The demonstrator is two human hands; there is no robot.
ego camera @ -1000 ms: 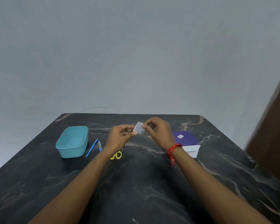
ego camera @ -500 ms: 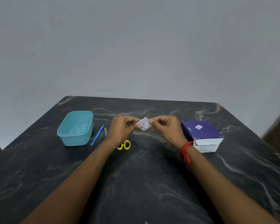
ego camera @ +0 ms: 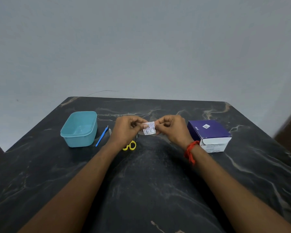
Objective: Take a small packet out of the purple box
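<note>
White and printed with small text, the sachet (ego camera: 149, 128) is held above the middle of the dark marbled bench (ego camera: 151, 182), pinched at its left edge by the left hand (ego camera: 126, 130) and at its right edge by the right hand (ego camera: 172, 128), fingers of both curled tight around it. Yellow-handled scissors (ego camera: 129, 145) lie on the bench just beneath the left wrist, a blue tool (ego camera: 101, 136) beside a teal tub (ego camera: 79, 128), and a purple box (ego camera: 209, 134) to the right. The risk, as I judge it, is that uneven pulling could tear the packet crookedly or let it slip and drop onto the scissors, since each grip covers only a narrow margin.
</note>
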